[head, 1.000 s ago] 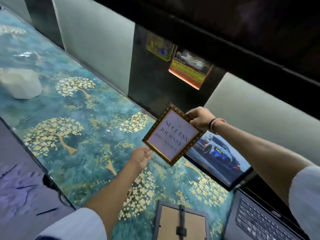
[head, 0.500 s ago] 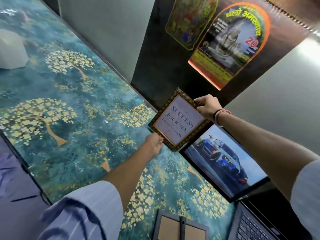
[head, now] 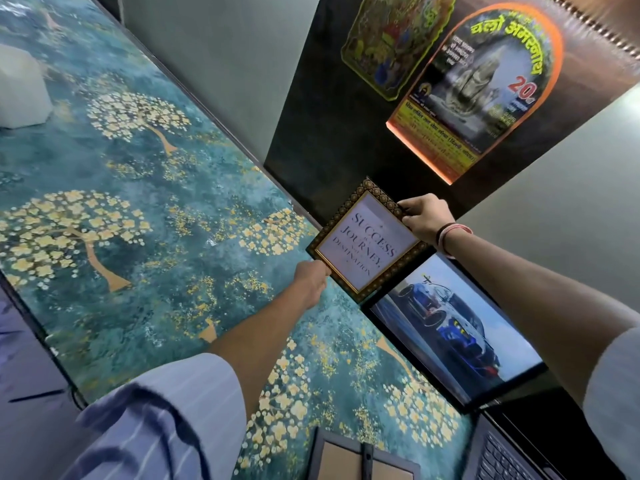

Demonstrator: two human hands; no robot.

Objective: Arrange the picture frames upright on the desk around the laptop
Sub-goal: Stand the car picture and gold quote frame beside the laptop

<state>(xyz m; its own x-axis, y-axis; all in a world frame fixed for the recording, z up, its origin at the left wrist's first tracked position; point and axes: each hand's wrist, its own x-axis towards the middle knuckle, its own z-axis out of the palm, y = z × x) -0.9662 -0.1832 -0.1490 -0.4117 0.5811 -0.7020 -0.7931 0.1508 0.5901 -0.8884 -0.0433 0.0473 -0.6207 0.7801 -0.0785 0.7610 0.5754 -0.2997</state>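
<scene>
Worktop [head: 145,216]: teal covering printed with gold blossom trees, running along a pale grey wall [head: 214,60] interrupted by a dark panel [head: 311,116].

Gold-bordered quote frame [head: 367,242]: being held face-out at the back edge of the worktop, just beside the laptop screen [head: 453,332]; whether its base is touching the surface cannot be told.

Right hand [head: 427,218]: grip clenching the frame's top corner.

Left hand [head: 311,280]: grip pinching the frame's lower left edge.

Second frame [head: 360,460]: lying face-down at the near edge, backing and stand showing.

Two religious posters [head: 474,81]: hanging on the dark panel above.

White faceted object [head: 20,91]: sitting far left.
</scene>
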